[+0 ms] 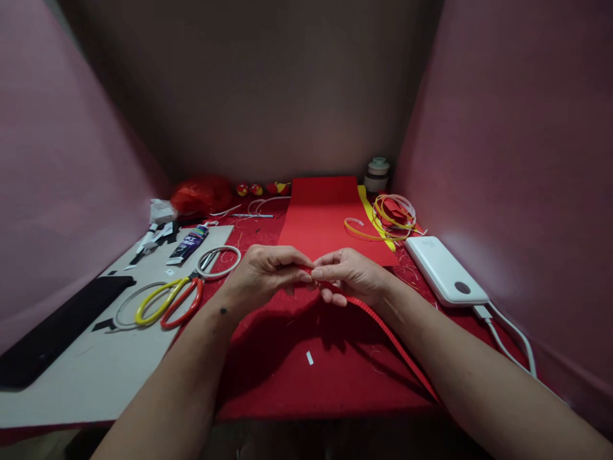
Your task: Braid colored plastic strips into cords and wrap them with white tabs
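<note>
A long, narrow red ridged strip (pixel 390 335) runs from between my hands down to the right, past the table's front edge. My left hand (pixel 268 273) pinches its end between thumb and fingers. My right hand (pixel 352 275) is closed on the same strip, its fingertips touching those of my left hand. The fingers partly hide the strip's end. Both hands are above the red tabletop (pixel 268 377), with a small white piece (pixel 310 358) lying below them. Behind the hands lies a red sheet (pixel 325 220).
Scissors (pixel 182 303), a glue tube (pixel 189 244) and a black case (pixel 62 332) lie on a grey board (pixel 119 383) at left. A white power bank (pixel 445 271) with a cable, curled yellow strips (pixel 395 217) and a jar (pixel 377 174) are at right.
</note>
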`<state>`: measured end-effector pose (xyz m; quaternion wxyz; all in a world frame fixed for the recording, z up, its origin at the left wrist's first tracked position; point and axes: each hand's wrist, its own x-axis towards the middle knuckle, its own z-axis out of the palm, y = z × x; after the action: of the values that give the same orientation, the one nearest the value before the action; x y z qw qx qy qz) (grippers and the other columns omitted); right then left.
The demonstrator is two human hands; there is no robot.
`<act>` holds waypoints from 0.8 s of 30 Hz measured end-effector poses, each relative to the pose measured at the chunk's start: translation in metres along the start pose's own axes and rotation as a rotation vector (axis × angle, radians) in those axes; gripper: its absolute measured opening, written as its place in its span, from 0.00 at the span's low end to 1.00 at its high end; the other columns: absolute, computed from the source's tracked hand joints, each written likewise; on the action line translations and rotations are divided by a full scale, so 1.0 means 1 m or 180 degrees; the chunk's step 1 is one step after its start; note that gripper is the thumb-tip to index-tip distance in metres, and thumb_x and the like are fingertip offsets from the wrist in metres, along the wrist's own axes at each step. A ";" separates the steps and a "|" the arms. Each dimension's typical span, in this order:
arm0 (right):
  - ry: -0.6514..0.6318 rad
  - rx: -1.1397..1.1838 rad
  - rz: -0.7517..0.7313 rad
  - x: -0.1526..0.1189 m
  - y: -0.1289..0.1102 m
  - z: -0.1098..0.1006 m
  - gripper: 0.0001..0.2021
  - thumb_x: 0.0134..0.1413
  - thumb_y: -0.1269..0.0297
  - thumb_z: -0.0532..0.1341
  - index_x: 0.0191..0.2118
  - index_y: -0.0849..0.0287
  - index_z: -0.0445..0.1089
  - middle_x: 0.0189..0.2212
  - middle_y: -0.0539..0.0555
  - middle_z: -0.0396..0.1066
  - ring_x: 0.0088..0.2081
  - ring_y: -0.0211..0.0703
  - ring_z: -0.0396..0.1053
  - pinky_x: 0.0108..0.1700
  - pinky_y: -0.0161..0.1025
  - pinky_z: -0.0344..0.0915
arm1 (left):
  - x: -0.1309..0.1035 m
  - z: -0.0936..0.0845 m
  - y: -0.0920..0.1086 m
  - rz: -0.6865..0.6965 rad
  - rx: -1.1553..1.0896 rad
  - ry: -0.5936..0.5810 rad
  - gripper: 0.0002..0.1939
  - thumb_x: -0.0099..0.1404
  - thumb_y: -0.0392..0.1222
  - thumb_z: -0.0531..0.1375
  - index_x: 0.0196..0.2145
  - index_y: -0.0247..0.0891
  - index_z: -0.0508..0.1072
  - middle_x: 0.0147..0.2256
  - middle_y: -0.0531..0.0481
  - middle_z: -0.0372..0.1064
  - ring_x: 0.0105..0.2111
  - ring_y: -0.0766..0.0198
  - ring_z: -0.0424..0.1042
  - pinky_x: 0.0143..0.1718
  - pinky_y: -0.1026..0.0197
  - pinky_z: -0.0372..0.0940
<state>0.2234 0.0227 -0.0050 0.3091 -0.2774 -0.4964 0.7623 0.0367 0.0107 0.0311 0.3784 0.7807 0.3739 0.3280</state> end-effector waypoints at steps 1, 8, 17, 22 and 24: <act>-0.0013 -0.0010 -0.0010 -0.001 -0.001 0.000 0.09 0.42 0.67 0.66 0.28 0.69 0.70 0.14 0.52 0.69 0.12 0.29 0.61 0.12 0.25 0.55 | 0.000 -0.001 0.001 -0.0086 -0.0144 0.0048 0.06 0.56 0.37 0.63 0.32 0.32 0.76 0.22 0.52 0.71 0.20 0.72 0.66 0.22 0.71 0.62; -0.0042 0.0209 -0.0106 -0.002 -0.003 0.003 0.06 0.42 0.71 0.65 0.27 0.68 0.69 0.13 0.50 0.66 0.10 0.27 0.57 0.11 0.25 0.49 | -0.002 -0.004 0.003 -0.0489 -0.0654 0.0288 0.08 0.54 0.39 0.64 0.32 0.32 0.77 0.16 0.53 0.67 0.15 0.73 0.61 0.14 0.72 0.53; -0.0169 0.0352 -0.0306 -0.003 -0.004 0.004 0.06 0.43 0.71 0.65 0.30 0.68 0.71 0.20 0.51 0.69 0.13 0.27 0.60 0.12 0.25 0.52 | 0.002 0.002 -0.003 -0.0577 -0.1139 0.0450 0.06 0.53 0.37 0.65 0.31 0.33 0.76 0.17 0.53 0.69 0.13 0.73 0.61 0.12 0.72 0.54; 0.0003 0.0272 -0.0288 -0.001 0.000 -0.001 0.06 0.42 0.72 0.66 0.29 0.69 0.71 0.20 0.51 0.69 0.13 0.26 0.59 0.12 0.25 0.51 | 0.002 -0.002 -0.002 -0.0483 -0.0648 0.0176 0.08 0.56 0.39 0.63 0.34 0.34 0.76 0.18 0.53 0.69 0.17 0.72 0.64 0.15 0.71 0.57; 0.0051 0.0091 -0.0249 0.001 0.002 -0.005 0.06 0.43 0.70 0.65 0.29 0.69 0.71 0.17 0.50 0.68 0.14 0.27 0.59 0.13 0.25 0.52 | 0.001 -0.001 -0.003 -0.0296 -0.0252 0.0074 0.09 0.57 0.39 0.62 0.36 0.34 0.75 0.23 0.51 0.71 0.21 0.71 0.67 0.21 0.71 0.62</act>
<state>0.2261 0.0255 -0.0083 0.3465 -0.2595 -0.4934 0.7544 0.0354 0.0133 0.0295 0.4195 0.7430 0.4009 0.3337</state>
